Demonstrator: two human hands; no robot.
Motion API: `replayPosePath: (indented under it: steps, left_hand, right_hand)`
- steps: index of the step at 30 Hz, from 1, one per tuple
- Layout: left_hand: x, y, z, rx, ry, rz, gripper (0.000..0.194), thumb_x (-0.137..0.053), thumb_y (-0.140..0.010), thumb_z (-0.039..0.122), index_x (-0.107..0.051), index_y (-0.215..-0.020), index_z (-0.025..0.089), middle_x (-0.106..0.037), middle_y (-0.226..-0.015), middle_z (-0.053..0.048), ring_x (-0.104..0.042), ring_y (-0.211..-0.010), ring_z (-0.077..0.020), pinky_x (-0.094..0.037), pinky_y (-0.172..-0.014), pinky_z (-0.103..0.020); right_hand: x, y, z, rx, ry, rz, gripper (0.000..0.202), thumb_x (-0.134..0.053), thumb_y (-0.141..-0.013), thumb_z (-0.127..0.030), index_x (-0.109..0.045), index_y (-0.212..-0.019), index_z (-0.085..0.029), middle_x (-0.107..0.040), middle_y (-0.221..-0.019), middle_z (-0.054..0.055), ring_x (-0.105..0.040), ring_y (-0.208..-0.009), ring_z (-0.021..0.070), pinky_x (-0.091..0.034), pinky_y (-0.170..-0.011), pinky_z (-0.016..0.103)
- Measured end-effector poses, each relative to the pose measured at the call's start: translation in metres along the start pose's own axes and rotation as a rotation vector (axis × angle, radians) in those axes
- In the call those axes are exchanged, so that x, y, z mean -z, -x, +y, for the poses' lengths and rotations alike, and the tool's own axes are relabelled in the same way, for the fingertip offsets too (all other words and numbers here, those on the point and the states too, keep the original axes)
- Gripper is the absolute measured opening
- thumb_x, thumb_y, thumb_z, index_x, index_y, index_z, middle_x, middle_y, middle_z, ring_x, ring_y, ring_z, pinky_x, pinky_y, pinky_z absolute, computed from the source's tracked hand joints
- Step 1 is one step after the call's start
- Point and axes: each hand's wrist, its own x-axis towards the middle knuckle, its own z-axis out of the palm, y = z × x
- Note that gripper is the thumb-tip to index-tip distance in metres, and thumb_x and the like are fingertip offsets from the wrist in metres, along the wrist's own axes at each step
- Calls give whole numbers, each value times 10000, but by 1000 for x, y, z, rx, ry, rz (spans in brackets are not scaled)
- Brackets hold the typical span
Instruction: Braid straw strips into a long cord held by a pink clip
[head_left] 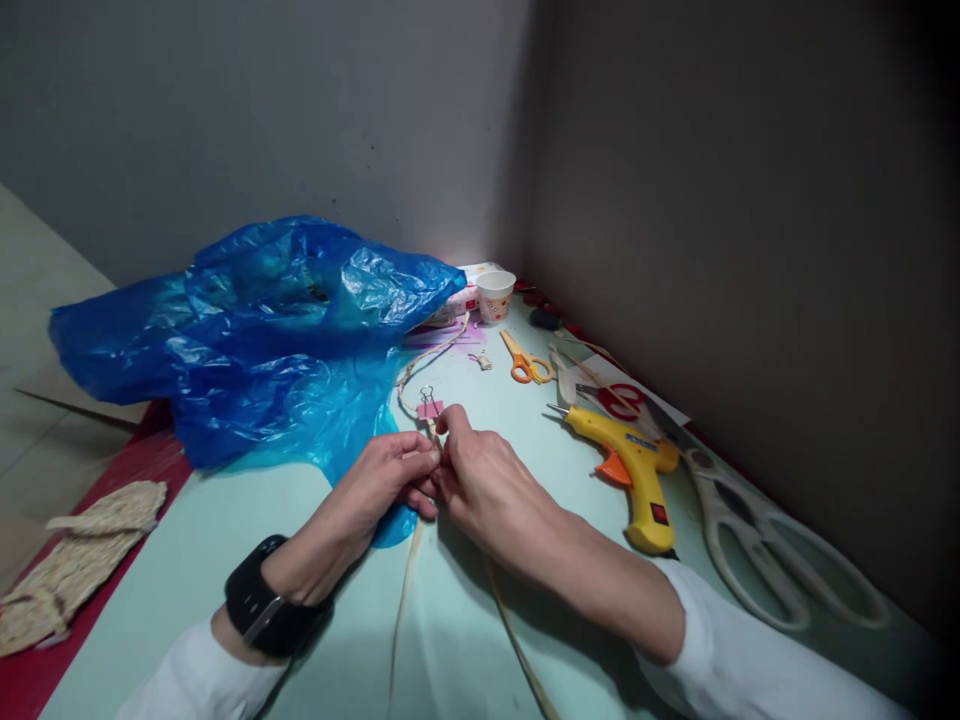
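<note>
A pink binder clip (430, 409) grips a thin braided straw cord (406, 377) that runs up and away from it. Just below the clip, my left hand (397, 470) pinches the straw strands from the left. My right hand (472, 470) closes on the same strands from the right, its fingers touching those of the left. Two loose straw strands (405, 600) trail from the hands toward the near edge, one on each side. The strands between the fingertips are mostly hidden.
A crumpled blue plastic bag (292, 330) lies at the left. To the right are orange scissors (525, 362), red-handled scissors (621, 401), a yellow glue gun (641, 470) and large scissors (757, 540). A paper cup (495, 297) stands behind; a woven straw piece (90, 565) lies far left.
</note>
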Motion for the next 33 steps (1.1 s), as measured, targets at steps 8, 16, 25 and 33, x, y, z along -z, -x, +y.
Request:
replayPosePath:
  steps: [8, 16, 25, 33]
  left_hand:
    - [1, 0, 1, -3, -26, 28, 73, -585, -714, 179, -565, -658, 137, -608, -577, 3, -542, -439, -66, -441, -452, -168]
    - [11, -2, -4, -27, 16, -57, 75, -595, -769, 181, -568, -717, 134, -633, -618, -8, -511, -452, -51, -411, -472, -162]
    - [4, 2, -5, -62, 76, 1, 143, -603, -746, 184, -503, -848, 183, -605, -551, 40, -488, -443, -72, -366, -470, -180]
    - [-5, 4, -2, -87, 67, 40, 242, -624, -743, 239, -408, -850, 216, -603, -558, 58, -458, -434, -71, -343, -460, -184]
  right_hand:
    - [17, 0, 5, 35, -55, -63, 201, -522, -862, -201, -503, -1048, -127, -651, -814, 67, -550, -655, 135, -309, -544, 224]
    - [23, -7, 22, -10, -60, 0, 206, -476, -895, -307, -616, -886, -157, -646, -782, 41, -522, -689, 132, -321, -593, 228]
    - [12, -11, 21, 7, -184, -141, 173, -532, -812, -264, -649, -835, -139, -665, -732, 40, -553, -652, 130, -341, -564, 216]
    - [6, -15, 27, -45, -266, -77, 211, -508, -832, -210, -657, -695, -149, -692, -710, 20, -565, -672, 116, -360, -610, 210]
